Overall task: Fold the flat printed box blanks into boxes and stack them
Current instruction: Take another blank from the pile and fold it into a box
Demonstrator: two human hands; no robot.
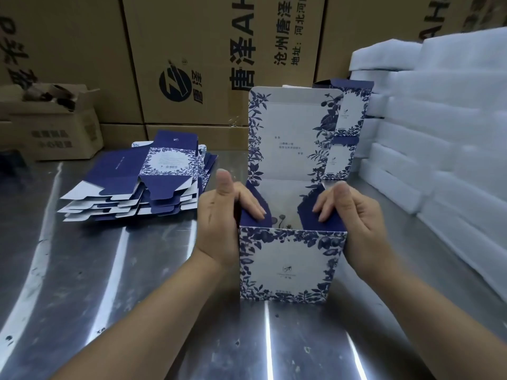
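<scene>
The box (288, 259) stands on the shiny metal table (109, 270), right in front of the person. Its tall lid (290, 133) sticks straight up at 12 o'clock, so the top is open and the hands can reach in.

The left hand (222, 215) is at 9 o'clock of the box. The right hand (354, 215) is at 3 o'clock. Both thumbs point up. The fingers (252, 207) are laid out mostly straight and push the blue side flaps (307, 215) down into the box. They press and do not grab. The palms hug the sides, likely so the box keeps its shape.

The pile of flat blanks (137, 182) waits at 10 o'clock, easy to reach. Two finished boxes (348, 127) sit stacked at 1 o'clock, just behind the lid. The lid probably closes next.
</scene>
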